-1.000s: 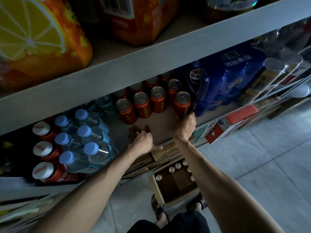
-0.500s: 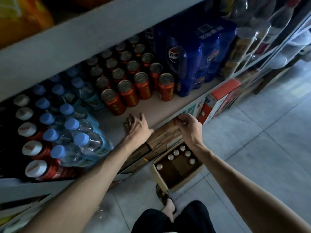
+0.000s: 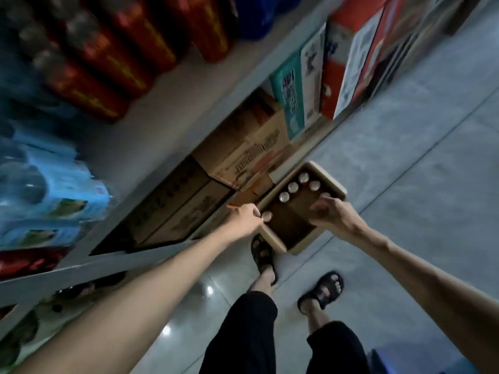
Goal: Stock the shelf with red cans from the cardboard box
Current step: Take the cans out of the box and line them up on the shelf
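The open cardboard box (image 3: 276,242) stands on the floor in front of my feet. Several cans (image 3: 293,187) stand in its far half, only their silver tops showing. My left hand (image 3: 243,222) is at the box's left wall, fingers curled right beside one can top (image 3: 267,216); whether it grips that can is unclear. My right hand (image 3: 330,215) hovers over the box's right side, blurred, fingers apart and empty. Red cans (image 3: 108,66) stand in rows on the shelf (image 3: 154,133) at the upper left, blurred.
Wrapped blue-capped water bottles (image 3: 46,190) fill the shelf's left. Closed cartons (image 3: 243,147) sit under the shelf, with teal and red boxes (image 3: 324,71) to their right. My sandalled feet (image 3: 263,257) stand on the grey tiled floor (image 3: 405,157).
My view has swung down from the shelf to the floor. Both hands have dropped from the shelf edge to the cardboard box.
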The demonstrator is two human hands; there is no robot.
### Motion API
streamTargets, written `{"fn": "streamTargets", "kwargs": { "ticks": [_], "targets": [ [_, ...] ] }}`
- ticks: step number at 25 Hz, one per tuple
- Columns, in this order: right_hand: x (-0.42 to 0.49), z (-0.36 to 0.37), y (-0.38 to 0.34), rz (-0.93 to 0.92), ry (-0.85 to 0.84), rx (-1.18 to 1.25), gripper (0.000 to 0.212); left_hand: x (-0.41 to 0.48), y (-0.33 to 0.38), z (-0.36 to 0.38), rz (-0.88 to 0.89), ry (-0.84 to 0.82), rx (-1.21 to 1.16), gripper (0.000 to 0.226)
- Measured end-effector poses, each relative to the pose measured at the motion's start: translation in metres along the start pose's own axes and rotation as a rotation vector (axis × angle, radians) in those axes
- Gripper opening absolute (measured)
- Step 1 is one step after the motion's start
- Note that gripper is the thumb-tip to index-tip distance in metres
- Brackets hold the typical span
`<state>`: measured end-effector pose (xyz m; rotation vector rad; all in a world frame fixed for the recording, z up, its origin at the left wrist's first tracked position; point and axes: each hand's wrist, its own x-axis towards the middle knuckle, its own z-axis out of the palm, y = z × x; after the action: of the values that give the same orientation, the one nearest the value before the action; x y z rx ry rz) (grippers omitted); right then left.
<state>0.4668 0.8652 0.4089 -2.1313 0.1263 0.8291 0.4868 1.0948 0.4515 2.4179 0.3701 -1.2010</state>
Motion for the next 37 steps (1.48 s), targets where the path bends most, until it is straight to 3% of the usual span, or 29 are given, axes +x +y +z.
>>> {"fn": "streamTargets", "kwargs": {
  "ticks": [2,5,7,12,17,22,26,28,31,34,37],
  "targets": [
    [0.036,0.038,0.047,0.003,-0.094,-0.201,0.031,0.058,-0.022,0.035,-0.101,-0.019,-0.042,0.031],
    [0.115,0.103,0.113,-0.048,-0.147,-0.475,0.047,0.161,-0.061,0.096,-0.203,-0.024,-0.048,0.064],
    [0.165,0.144,0.147,-0.083,-0.162,-0.538,0.057,0.22,-0.084,0.132,-0.239,-0.022,0.017,0.081],
    [0.282,0.275,0.225,-0.193,-0.159,-0.585,0.072,0.345,-0.146,0.217,-0.301,-0.027,0.087,0.099],
    [0.35,0.36,0.243,-0.261,-0.112,-0.755,0.074,0.401,-0.18,0.249,-0.291,0.032,0.097,0.111],
    [0.374,0.385,0.246,-0.293,-0.064,-0.847,0.078,0.415,-0.189,0.248,-0.27,0.021,0.108,0.115],
    [0.365,0.374,0.242,-0.157,0.018,-0.591,0.074,0.401,-0.186,0.232,-0.23,0.039,0.1,0.109],
    [0.343,0.348,0.241,-0.022,0.084,-0.283,0.068,0.381,-0.178,0.22,-0.132,0.105,0.076,0.107],
    [0.294,0.283,0.231,0.117,0.185,0.245,0.063,0.339,-0.154,0.199,0.062,0.046,0.07,0.104],
    [0.233,0.201,0.189,0.107,0.199,0.618,0.057,0.285,-0.11,0.165,0.239,-0.002,0.061,0.104],
    [0.166,0.117,0.117,0.022,0.202,0.725,0.052,0.211,-0.056,0.114,0.41,0.006,-0.019,0.101]
  ]
}}
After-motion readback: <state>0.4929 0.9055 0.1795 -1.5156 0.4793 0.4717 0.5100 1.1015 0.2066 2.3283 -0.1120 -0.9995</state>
